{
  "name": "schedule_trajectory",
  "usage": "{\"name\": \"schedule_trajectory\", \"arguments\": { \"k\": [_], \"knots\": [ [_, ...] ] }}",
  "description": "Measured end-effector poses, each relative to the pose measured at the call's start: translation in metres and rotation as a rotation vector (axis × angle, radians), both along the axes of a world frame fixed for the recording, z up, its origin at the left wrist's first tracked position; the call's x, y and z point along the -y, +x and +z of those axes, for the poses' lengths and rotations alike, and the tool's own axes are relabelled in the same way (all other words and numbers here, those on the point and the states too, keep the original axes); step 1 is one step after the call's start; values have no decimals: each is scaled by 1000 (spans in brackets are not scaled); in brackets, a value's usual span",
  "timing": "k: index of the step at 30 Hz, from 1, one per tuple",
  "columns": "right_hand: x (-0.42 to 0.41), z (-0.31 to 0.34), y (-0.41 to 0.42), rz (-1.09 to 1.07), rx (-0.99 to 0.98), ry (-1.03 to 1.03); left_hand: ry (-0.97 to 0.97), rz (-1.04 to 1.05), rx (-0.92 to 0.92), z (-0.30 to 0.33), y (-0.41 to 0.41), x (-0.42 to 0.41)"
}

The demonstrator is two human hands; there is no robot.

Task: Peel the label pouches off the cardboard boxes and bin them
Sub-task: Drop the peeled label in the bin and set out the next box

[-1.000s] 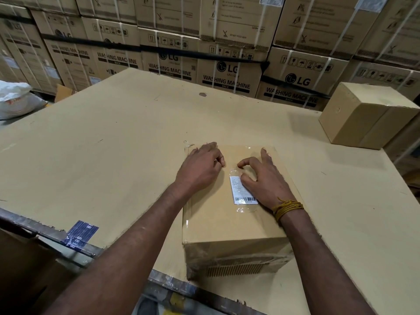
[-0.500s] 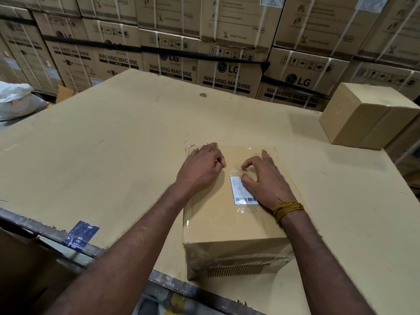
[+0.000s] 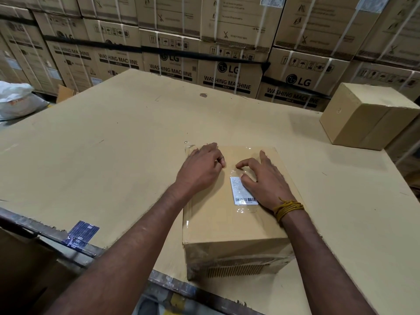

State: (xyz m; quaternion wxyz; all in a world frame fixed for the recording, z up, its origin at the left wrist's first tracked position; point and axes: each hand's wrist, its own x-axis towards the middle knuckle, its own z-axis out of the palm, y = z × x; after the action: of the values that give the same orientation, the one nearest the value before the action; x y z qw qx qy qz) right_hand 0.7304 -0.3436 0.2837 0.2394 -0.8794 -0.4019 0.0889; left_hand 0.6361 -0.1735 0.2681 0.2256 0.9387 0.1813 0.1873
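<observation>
A cardboard box [image 3: 227, 223] lies flat on the table near its front edge. On its top sticks a clear label pouch [image 3: 243, 196] with a white barcode label inside. My right hand [image 3: 266, 183] lies over the pouch's right side; its bent index finger and thumb pinch at the pouch's far end, which looks slightly wrinkled. A yellow thread band circles that wrist. My left hand [image 3: 200, 169] rests on the box's far left corner with loosely bent fingers and holds nothing.
A cardboard sheet [image 3: 113, 144] covers the table. A second plain box [image 3: 363, 117] stands at the far right corner. Stacked washing machine cartons [image 3: 227, 71] form a wall behind. A white sack [image 3: 16, 98] lies at the far left. Blue tape [image 3: 81, 233] marks the front edge.
My right index finger and thumb have shifted slightly at the pouch's far end. The box and my left hand stay where they were.
</observation>
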Motion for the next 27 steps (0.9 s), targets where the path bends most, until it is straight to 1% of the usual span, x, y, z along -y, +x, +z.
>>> {"name": "schedule_trajectory", "arguments": {
  "k": [15,17,20,22,27],
  "knots": [
    [0,-8,5,-23,27,25,-28,-5,-18,-3,1,-2],
    [1,-9,6,-47,11,59,-27,-6,-16,-3,1,-2],
    [2,-9,6,-60,5,195,-16,-8,-7,-4,1,-2],
    [2,-9,7,-43,16,250,-5,-11,-1,-4,1,-2],
    [2,-14,11,-43,55,233,10,-13,10,-5,2,-2]
  ]
}}
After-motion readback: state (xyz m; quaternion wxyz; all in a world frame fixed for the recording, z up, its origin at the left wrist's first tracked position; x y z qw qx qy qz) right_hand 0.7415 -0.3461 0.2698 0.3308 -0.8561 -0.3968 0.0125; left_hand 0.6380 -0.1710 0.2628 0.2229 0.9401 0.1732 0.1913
